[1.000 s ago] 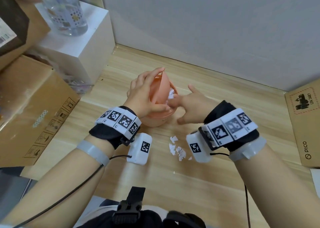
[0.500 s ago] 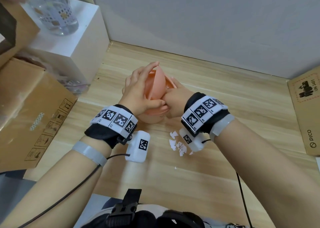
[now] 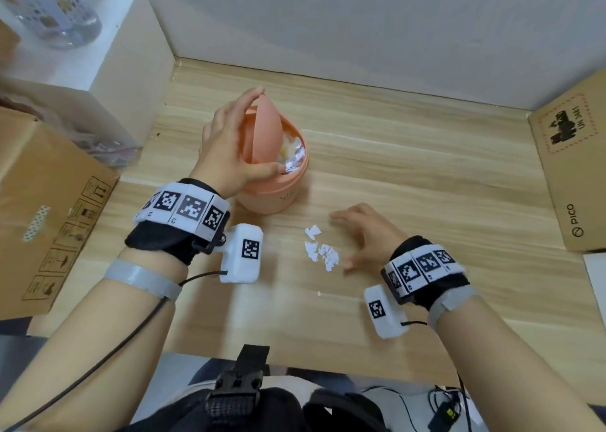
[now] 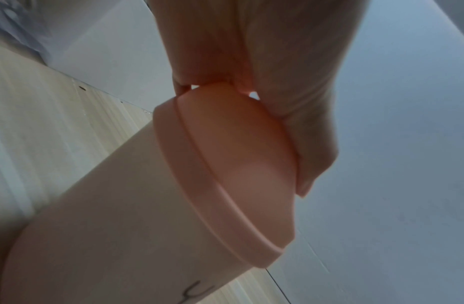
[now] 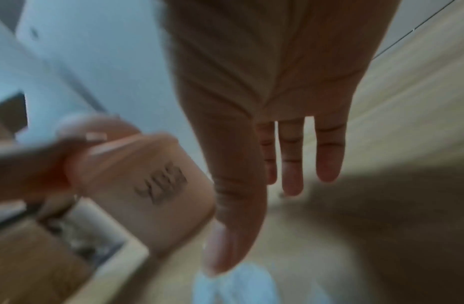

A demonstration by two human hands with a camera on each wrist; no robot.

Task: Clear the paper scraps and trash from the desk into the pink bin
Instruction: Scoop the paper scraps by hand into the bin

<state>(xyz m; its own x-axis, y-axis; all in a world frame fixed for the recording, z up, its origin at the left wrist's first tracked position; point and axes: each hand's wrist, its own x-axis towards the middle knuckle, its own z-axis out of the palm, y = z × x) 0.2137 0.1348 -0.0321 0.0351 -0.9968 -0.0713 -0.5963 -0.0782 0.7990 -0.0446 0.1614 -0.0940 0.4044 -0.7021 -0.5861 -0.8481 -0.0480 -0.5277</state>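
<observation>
Head view first: the pink bin (image 3: 278, 189) sits on the wooden worktop (image 3: 426, 176), toward the back wall, and its swing lid (image 3: 265, 130) is tipped up nearly on edge. The left hand (image 3: 229, 156) has it from the side, fingers (image 3: 249, 97) reaching up to the lid's top edge and the thumb lying along the bin's rim, so the lid is gripped between them. Inside the open half of the bin you can see crumpled white and yellowish trash (image 3: 293, 156). Just in front of the bin, a bit to its right, a small cluster of white paper scraps (image 3: 319, 249) lies on the worktop. The right hand (image 3: 367, 235) hovers just beside that cluster on the side away from the bin's front, fingers spread and loosely bent, holding nothing. A brown cardboard box (image 3: 49, 218) sits well to the left of the bin and another cardboard box (image 3: 570, 176) well to its right. Left wrist view: super close on the bin's wall and rim (image 4: 225, 205), with the hand's fingers (image 4: 303, 133) wrapped against the raised lid (image 4: 241, 144). Right wrist view is pretty blurry, but the palm (image 5: 264, 82) is open with fingers (image 5: 327, 152) straight and slightly apart; the pale blur below the thumb is probably the scraps (image 5: 238, 283), and the bin (image 5: 152, 185) shows to the left.
</observation>
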